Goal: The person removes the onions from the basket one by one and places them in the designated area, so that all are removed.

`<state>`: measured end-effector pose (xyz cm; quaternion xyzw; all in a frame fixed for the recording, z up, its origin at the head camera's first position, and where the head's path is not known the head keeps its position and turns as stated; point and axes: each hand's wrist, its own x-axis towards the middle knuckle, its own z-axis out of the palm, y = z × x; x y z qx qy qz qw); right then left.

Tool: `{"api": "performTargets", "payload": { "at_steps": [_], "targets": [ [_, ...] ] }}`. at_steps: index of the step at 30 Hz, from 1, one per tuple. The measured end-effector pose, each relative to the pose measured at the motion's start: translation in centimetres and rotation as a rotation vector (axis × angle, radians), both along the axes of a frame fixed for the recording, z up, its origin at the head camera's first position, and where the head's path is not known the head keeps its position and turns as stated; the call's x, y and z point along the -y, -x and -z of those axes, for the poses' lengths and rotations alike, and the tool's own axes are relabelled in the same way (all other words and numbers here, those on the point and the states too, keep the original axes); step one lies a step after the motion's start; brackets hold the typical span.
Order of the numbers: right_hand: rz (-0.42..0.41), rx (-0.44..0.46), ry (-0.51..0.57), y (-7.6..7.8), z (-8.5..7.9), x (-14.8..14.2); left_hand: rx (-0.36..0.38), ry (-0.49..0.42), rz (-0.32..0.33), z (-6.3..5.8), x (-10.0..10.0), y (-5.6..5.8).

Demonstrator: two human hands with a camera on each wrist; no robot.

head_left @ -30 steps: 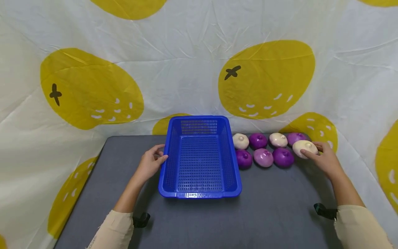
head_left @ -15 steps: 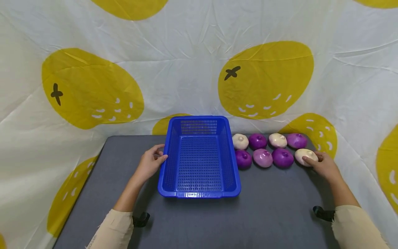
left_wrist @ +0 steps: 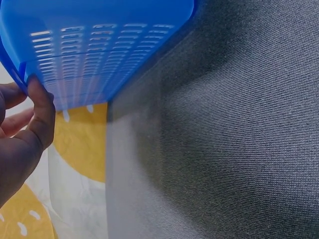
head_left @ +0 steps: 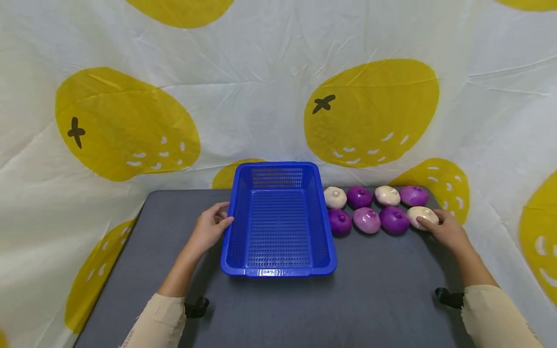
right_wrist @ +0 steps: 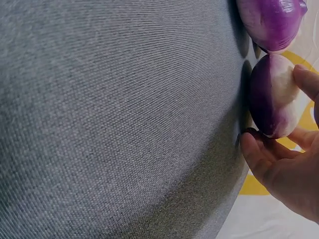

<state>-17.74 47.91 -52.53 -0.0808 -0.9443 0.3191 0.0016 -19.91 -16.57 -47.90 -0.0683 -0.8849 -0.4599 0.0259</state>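
My right hand (head_left: 450,232) holds a pale onion (head_left: 421,217) at the right end of the front row, thumb on its near side. In the right wrist view this onion (right_wrist: 274,97) shows a purple underside and sits close beside a purple onion (right_wrist: 271,20). My left hand (head_left: 211,229) pinches the left rim of a blue plastic basket (head_left: 278,271), thumb on the rim. The left wrist view shows the basket's slotted side (left_wrist: 99,45) with the thumb and fingers at its edge. Nothing lies inside the basket.
Several white and purple onions stand in two rows right of the basket, among them a white onion (head_left: 335,197) and a pink-purple onion (head_left: 367,221). The grey table (head_left: 370,290) meets a lemon-patterned cloth (head_left: 261,121) behind.
My right hand has lowered the pale onion to the end of the front row, then shifted it slightly left toward the neighbouring purple onion. The left hand and basket stay put.
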Motion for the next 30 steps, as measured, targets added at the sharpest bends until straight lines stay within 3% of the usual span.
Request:
{"api": "performTargets", "payload": {
  "at_steps": [6,16,30],
  "targets": [
    [-0.017,0.021,-0.032,0.12,-0.13,-0.37,-0.011,0.005,0.013,-0.21,0.05,0.01],
    [-0.03,0.02,-0.02,0.28,-0.13,-0.15,0.036,0.002,-0.014,-0.33,0.17,-0.21],
    [-0.039,0.095,-0.018,-0.37,-0.59,-0.47,0.018,0.002,-0.02,0.0,0.09,-0.35]
  ]
}}
